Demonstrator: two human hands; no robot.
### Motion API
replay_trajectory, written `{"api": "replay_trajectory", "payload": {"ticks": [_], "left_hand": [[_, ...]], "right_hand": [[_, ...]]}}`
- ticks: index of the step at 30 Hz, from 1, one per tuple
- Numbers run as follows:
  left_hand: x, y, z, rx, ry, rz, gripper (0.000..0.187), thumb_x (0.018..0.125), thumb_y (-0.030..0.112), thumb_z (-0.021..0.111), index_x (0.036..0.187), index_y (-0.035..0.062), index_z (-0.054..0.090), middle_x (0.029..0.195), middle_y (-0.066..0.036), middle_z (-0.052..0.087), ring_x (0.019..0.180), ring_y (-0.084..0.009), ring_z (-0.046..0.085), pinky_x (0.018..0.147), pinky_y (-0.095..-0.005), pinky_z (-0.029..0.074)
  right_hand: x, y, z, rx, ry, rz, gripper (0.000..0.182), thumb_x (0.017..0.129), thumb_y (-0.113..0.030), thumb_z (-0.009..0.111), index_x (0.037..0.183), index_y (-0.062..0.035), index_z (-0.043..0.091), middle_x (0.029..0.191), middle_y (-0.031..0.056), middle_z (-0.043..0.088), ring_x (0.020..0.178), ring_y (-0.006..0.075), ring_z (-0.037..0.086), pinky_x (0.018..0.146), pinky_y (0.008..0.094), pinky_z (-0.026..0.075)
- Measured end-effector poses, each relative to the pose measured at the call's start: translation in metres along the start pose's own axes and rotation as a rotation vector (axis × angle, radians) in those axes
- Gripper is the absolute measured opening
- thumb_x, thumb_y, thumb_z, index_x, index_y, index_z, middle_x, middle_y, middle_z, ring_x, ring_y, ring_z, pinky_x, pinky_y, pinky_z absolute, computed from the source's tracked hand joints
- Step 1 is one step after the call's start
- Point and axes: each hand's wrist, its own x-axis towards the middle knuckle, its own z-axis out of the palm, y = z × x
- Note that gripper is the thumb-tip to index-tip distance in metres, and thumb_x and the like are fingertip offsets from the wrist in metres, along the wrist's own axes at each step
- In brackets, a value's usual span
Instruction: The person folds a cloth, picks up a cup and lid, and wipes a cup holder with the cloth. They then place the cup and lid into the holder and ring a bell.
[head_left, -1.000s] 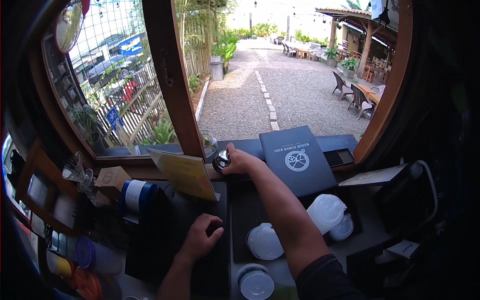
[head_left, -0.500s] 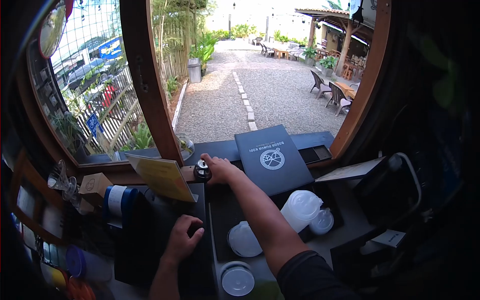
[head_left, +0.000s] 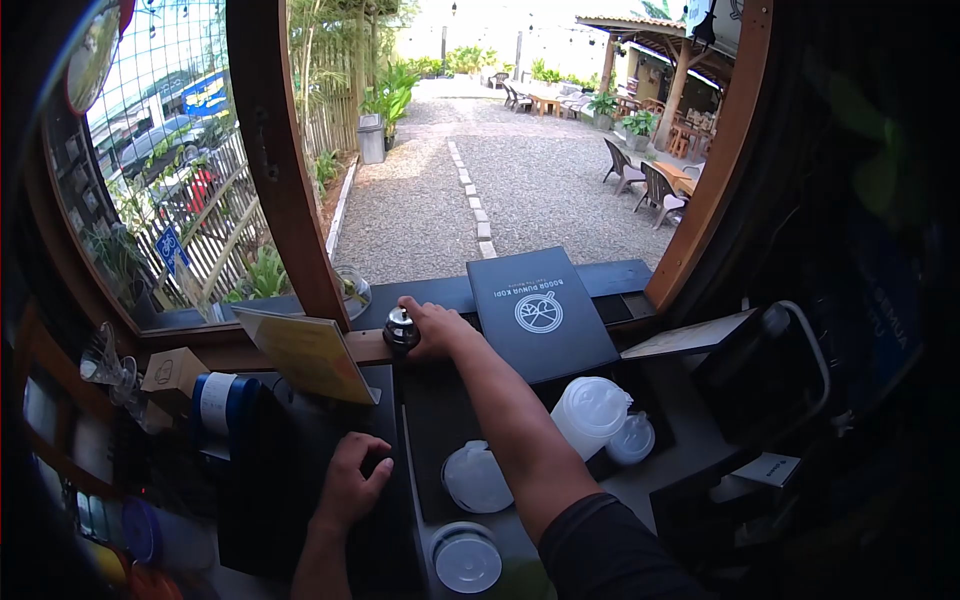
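My right hand [head_left: 432, 328] reaches across to the window sill, with a finger on top of a small silver and black call bell [head_left: 401, 330]. Its other fingers are bent beside the bell. My left hand [head_left: 354, 474] rests lower on the dark counter, fingers curled and thumb apart, with nothing between them. A dark blue menu [head_left: 560, 340] with a white round logo lies just right of my right hand. Left of the bell, a yellowish sign [head_left: 305, 352] leans on a clear stand.
Stacked plastic cups and lids [head_left: 590, 412] stand beneath my right forearm, with another lid stack [head_left: 467, 560] nearer me. At the left are a blue receipt printer [head_left: 222, 410] and a cardboard box [head_left: 172, 375]. A wooden post [head_left: 285, 150] divides the window.
The view has shifted slightly, so the scene sits a little further left. My right hand stays at the bell, and my left hand remains on the counter.
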Motion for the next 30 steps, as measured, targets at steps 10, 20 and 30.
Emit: {"api": "replay_trajectory", "payload": {"ticks": [10,20,30], "left_hand": [[0.005,0.002,0.002,0.041,0.000,0.032,0.021,0.084,0.016,0.069,0.100,0.0024,0.064,0.101,-0.015,0.061,0.100,-0.0320,0.060,0.095,-0.0404,0.047],[0.008,-0.005,0.011,0.126,0.004,0.046,0.019,0.084,0.019,0.070,0.095,0.0033,0.067,0.096,-0.014,0.062,0.098,-0.0320,0.061,0.091,-0.0405,0.047],[0.011,-0.007,0.013,0.108,0.022,0.060,0.018,0.083,0.018,0.069,0.092,0.0030,0.067,0.094,-0.013,0.063,0.094,-0.0320,0.061,0.088,-0.0409,0.048]], "right_hand": [[0.005,0.002,-0.003,0.063,-0.027,-0.009,0.099,0.063,-0.037,0.089,0.142,-0.0196,0.033,0.122,0.0219,0.061,0.121,0.0414,0.057,0.102,0.0470,0.046],[0.054,-0.045,0.028,0.157,-0.136,-0.264,0.096,0.066,-0.026,0.088,0.145,-0.0185,0.034,0.122,0.0212,0.059,0.118,0.0384,0.059,0.101,0.0455,0.047],[0.047,-0.039,0.022,0.051,-0.080,-0.199,0.101,0.069,-0.021,0.085,0.152,-0.0273,0.028,0.132,0.0184,0.055,0.121,0.0362,0.058,0.102,0.0487,0.046]]}}
